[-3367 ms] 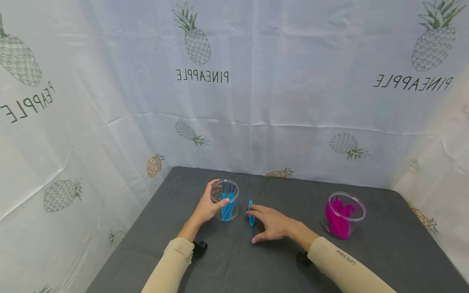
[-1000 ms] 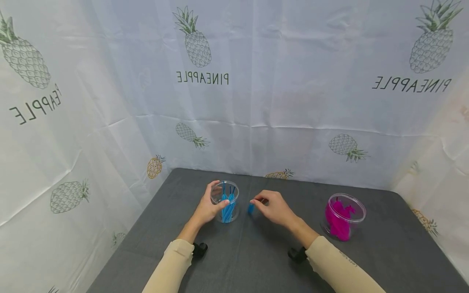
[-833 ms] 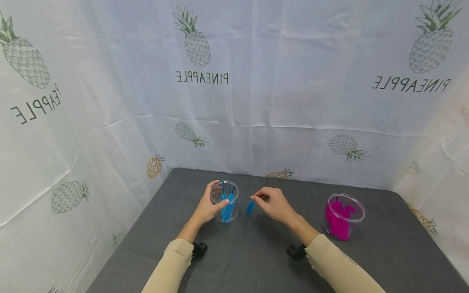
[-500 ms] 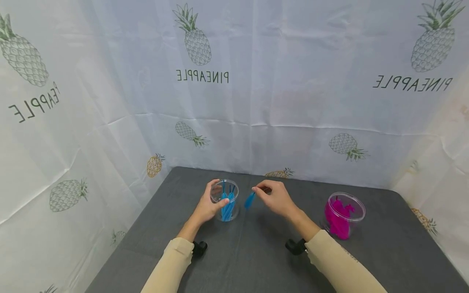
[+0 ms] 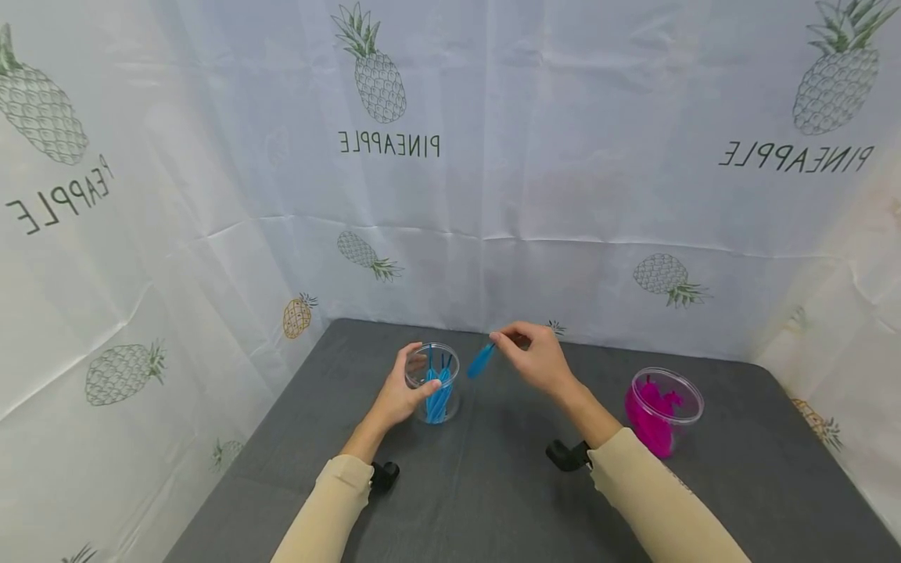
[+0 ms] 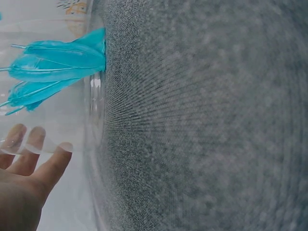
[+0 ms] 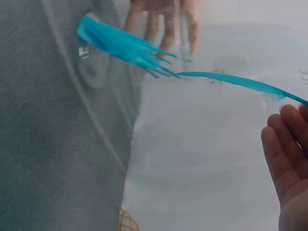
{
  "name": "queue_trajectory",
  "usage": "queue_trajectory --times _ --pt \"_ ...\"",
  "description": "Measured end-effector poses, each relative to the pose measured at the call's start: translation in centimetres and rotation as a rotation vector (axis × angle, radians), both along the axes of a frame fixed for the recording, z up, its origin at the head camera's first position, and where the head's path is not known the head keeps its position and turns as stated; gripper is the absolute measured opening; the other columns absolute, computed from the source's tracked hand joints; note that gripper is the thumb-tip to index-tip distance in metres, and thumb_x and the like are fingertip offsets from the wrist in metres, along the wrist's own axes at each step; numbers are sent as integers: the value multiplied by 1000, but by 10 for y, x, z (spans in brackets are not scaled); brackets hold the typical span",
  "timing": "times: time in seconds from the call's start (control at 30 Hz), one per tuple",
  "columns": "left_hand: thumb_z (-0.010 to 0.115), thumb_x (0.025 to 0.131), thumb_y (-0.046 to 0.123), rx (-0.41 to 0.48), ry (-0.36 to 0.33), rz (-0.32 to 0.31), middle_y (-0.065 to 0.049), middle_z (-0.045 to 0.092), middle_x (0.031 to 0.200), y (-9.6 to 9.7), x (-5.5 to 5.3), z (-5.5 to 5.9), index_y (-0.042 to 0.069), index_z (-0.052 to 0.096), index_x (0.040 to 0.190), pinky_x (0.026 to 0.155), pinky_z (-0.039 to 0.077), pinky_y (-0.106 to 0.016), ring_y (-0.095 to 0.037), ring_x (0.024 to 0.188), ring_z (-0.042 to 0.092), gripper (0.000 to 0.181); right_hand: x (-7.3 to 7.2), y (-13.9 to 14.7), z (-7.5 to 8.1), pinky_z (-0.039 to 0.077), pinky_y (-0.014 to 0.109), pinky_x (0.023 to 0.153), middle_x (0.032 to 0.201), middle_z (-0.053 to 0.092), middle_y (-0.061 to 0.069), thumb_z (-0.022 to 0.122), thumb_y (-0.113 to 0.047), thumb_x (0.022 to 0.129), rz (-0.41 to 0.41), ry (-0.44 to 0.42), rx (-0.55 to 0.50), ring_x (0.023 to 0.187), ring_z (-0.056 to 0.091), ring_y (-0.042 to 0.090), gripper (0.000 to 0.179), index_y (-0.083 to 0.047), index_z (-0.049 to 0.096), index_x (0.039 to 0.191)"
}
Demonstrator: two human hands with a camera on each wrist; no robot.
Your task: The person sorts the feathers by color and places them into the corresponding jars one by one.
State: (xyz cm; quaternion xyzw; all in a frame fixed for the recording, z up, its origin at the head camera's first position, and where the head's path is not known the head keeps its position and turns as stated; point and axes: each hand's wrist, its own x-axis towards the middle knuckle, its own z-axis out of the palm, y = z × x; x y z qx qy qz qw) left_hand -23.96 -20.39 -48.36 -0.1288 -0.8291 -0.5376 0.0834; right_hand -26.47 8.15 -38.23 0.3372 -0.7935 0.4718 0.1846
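My left hand [image 5: 397,397] holds a clear plastic jar [image 5: 454,397] standing on the table, thumb at the near side and fingers around the left rim. Inside it several blue feathers [image 5: 438,399] stand with their quills up; the left wrist view shows the blue feathers [image 6: 57,62] through the wall. Up and to the right, my right hand [image 5: 538,356] pinches a single blue feather [image 5: 480,361] by its quill, the vane slanting down toward the jar. In the right wrist view, this feather [image 7: 236,80] is in the air, and the pinching fingertips are out of frame.
A second clear jar [image 5: 693,416] with bright pink feathers [image 5: 651,426] stands at the right. Dark grey cloth covers the table [image 5: 493,508]. A white curtain [image 5: 563,195] with pineapple prints hangs behind and at both sides.
My right hand has picked the blue feather off the table and raised it, its vane tipping toward the jar. My left hand and the jar have stayed in place.
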Motion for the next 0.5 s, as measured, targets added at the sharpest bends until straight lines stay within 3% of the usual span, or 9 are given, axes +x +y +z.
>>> queue_trajectory --times 0.37,0.5 --pt "73 93 42 2 -10 4 -24 42 152 1 0 -1 13 22 159 102 42 -62 -43 140 41 89 -2 -14 8 56 32 67 87 74 9 69 -11 98 47 4 -119 75 68 25 11 -2 76 100" --pt "74 92 45 0 -18 13 -23 42 151 2 0 0 15 23 159 102 43 -62 -42 140 41 90 -1 -23 9 56 31 68 86 74 7 69 -11 98 48 20 -118 75 68 20 11 -3 76 99"
